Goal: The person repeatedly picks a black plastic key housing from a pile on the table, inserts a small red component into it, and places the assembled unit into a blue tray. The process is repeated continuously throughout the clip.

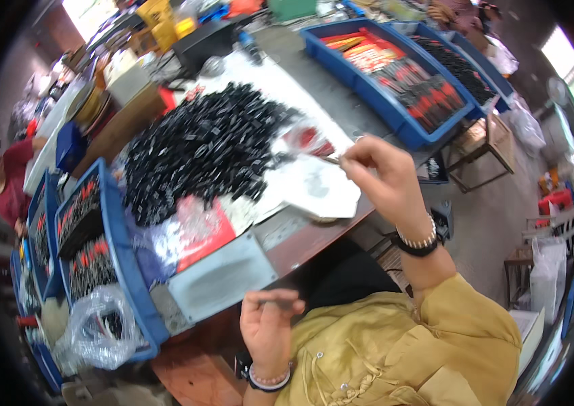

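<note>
My right hand (387,177) is raised over the table's right edge, thumb and forefinger pinched together. Whatever lies between those fingertips is too small and blurred to name. Just left of them are a clear bag with red pieces (308,141) and a white pad (321,188). My left hand (267,331) is held near my body with curled fingers, and a small dark piece seems to lie along them, too blurred to name. Beyond it on the table is a grey flat plate (221,276). A large heap of small black plastic parts (206,145) covers the table's middle.
Blue trays of black and red parts stand on the left (112,230) and at the far right (395,111). A clear plastic bag (103,326) hangs over the left tray. A wooden stool (487,152) is on the floor at right. Another person (15,176) is at far left.
</note>
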Demonstrator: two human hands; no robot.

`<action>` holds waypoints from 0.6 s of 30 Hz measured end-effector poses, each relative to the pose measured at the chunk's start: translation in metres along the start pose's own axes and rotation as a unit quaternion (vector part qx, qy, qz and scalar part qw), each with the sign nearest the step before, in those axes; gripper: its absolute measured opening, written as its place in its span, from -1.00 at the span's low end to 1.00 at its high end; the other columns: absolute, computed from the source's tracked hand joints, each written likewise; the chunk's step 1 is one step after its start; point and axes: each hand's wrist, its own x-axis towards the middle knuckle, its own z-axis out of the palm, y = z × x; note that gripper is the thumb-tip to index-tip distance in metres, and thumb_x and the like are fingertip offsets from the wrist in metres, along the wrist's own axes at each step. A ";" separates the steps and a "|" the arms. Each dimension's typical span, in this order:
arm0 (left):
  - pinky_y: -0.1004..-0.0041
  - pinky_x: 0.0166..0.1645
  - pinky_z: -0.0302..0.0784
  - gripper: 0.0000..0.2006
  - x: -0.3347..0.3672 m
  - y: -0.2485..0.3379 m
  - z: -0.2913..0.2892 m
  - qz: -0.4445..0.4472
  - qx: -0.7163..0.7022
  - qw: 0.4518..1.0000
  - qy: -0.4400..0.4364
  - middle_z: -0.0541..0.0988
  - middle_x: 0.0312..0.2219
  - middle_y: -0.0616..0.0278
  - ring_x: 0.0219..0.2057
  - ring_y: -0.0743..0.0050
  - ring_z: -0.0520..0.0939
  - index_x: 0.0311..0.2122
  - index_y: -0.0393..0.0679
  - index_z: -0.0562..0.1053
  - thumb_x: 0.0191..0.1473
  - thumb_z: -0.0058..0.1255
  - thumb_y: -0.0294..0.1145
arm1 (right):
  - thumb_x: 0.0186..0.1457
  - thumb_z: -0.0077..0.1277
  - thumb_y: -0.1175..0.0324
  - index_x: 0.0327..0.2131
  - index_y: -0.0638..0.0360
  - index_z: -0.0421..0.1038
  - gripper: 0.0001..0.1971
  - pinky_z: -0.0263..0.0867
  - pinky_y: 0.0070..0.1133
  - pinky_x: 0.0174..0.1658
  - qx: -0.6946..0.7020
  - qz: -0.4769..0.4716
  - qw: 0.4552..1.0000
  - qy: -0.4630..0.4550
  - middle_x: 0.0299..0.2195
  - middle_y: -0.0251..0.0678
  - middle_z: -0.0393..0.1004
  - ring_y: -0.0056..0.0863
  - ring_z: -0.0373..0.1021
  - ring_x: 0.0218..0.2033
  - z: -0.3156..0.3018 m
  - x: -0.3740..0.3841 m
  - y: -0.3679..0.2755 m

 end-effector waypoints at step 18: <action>0.58 -0.51 0.34 -0.90 -0.013 0.014 -0.001 -0.075 0.079 0.993 0.052 0.49 -0.45 0.11 -0.58 0.48 0.40 -0.30 -0.14 0.31 0.15 -0.25 -0.60 | -0.22 0.05 0.40 -0.64 0.24 0.46 -0.89 0.38 -0.37 -0.45 -0.441 -0.085 0.876 -0.173 -0.61 -0.14 0.48 -0.18 0.47 -0.50 0.045 0.095 0.098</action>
